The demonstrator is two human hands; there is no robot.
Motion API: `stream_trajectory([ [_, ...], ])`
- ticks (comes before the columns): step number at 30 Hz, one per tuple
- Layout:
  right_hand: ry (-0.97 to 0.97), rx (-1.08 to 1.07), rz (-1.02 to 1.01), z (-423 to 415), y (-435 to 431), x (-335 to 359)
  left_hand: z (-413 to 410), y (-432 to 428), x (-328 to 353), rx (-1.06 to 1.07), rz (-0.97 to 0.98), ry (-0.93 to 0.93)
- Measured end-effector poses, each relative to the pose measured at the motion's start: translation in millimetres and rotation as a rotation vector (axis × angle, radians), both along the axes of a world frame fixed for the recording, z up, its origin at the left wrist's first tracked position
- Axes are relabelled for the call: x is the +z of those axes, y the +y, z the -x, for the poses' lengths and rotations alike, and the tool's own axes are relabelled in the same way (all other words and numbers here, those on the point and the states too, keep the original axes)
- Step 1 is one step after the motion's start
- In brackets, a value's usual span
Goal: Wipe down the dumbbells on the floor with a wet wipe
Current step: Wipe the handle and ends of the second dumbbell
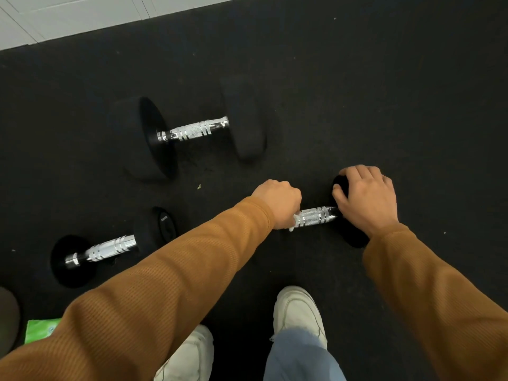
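Three black dumbbells with knurled chrome handles lie on the dark rubber floor. A large dumbbell (pixel 192 130) sits at centre left. A smaller dumbbell (pixel 110 248) lies at lower left. The near dumbbell (pixel 316 216) is between my hands. My left hand (pixel 279 202) is closed around the left end of its handle with a white wet wipe (pixel 295 221) bunched in the grip. My right hand (pixel 367 199) rests spread over its right black head. Its left head is hidden behind my left hand and sleeve.
A green wet wipe pack (pixel 39 329) lies at the lower left, beside a dark rounded object (pixel 8 323) at the frame edge. My white shoes (pixel 298 312) stand just behind the near dumbbell. A pale wall base (pixel 82 15) runs along the top left.
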State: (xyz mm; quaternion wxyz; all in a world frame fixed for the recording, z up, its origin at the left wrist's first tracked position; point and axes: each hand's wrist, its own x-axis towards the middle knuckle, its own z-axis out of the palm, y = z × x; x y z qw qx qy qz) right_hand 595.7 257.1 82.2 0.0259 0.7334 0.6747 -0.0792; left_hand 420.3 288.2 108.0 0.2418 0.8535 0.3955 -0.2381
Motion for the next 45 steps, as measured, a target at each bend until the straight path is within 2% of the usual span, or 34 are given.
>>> stream_trajectory([
  [8,-0.026,-0.034,-0.028,4,-2,-3,-16,-16,3,0.032,-0.106,-0.007],
  [15,-0.014,-0.045,-0.035,5,-2,-2,-15,-8,7,0.177,0.002,0.006],
  [23,-0.012,-0.052,-0.04,6,-4,-2,-18,0,5,0.184,0.121,0.01],
  [29,-0.02,-0.049,-0.029,5,-2,-3,-15,1,1,0.157,0.048,0.036],
  [34,-0.025,-0.049,-0.024,5,-2,-3,-13,0,-2,0.002,-0.105,0.05],
  [38,-0.024,-0.054,-0.018,6,-2,-2,-13,3,-3,0.072,-0.087,0.085],
  [43,-0.02,-0.054,-0.013,6,-3,-2,-16,1,-11,0.215,0.012,-0.016],
  [45,-0.019,-0.054,-0.012,5,-4,-2,-16,3,-12,0.206,0.043,-0.006],
])
